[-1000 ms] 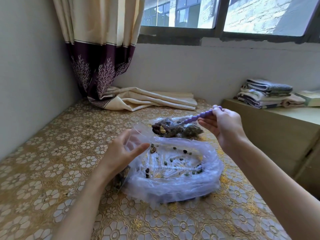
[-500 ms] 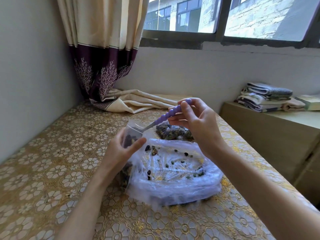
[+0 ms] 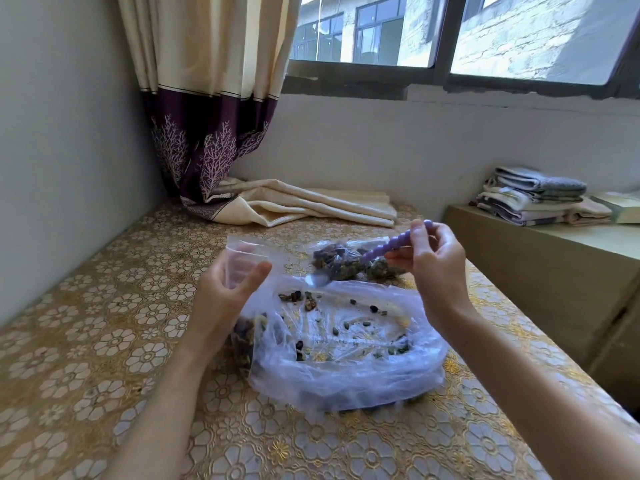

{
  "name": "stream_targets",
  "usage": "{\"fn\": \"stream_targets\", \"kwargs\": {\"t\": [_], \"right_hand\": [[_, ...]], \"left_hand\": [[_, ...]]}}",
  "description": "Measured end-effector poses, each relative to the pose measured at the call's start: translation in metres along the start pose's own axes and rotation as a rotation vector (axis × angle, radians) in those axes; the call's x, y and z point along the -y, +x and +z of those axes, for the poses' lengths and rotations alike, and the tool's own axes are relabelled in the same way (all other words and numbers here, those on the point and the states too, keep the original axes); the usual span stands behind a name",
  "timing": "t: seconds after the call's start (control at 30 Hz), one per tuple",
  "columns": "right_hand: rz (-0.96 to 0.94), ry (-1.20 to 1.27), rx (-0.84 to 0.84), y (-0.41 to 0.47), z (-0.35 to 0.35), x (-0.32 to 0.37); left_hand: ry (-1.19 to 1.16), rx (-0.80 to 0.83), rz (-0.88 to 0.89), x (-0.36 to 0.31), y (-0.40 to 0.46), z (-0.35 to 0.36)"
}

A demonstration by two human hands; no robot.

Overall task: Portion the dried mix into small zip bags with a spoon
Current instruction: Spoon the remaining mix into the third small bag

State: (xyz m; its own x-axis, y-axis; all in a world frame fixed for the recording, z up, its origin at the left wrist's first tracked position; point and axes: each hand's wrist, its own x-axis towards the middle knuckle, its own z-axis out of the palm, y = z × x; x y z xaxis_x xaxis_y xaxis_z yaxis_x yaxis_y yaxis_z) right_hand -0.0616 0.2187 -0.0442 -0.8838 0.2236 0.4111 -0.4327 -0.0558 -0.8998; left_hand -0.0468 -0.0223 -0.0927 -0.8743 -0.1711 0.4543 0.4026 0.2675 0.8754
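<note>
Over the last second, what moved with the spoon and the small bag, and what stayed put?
The right hand carried the purple spoon from the far filled bag to the small zip bag's mouth, then drew it back right; its bowl now hangs above the big plastic bag. The left hand kept gripping the small bag, mouth open. The big bag, the filled bag and the tablecloth stayed put.

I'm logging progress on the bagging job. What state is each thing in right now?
Small zip bag: mouth open, held upright by the left hand.
Spoon: purple handle pinched by the right hand, bowl tilted down over the big bag, looks empty.
Big plastic bag: spread open on the table, nearly empty, only scattered bits left.
Filled bag behind: full of mix, lying flat.
Curtain: drawn aside, hem piled on the table.
</note>
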Motion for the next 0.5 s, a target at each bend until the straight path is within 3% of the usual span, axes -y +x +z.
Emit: {"fn": "stream_targets", "kwargs": {"t": [0.23, 0.5], "right_hand": [[0.008, -0.217, 0.018, -0.005, -0.006, -0.032], [0.048, -0.184, -0.033, -0.004, 0.008, -0.045]], "left_hand": [[-0.038, -0.037, -0.007, 0.000, 0.001, -0.003], [-0.008, -0.032, -0.023, 0.003, 0.001, -0.003]]}}
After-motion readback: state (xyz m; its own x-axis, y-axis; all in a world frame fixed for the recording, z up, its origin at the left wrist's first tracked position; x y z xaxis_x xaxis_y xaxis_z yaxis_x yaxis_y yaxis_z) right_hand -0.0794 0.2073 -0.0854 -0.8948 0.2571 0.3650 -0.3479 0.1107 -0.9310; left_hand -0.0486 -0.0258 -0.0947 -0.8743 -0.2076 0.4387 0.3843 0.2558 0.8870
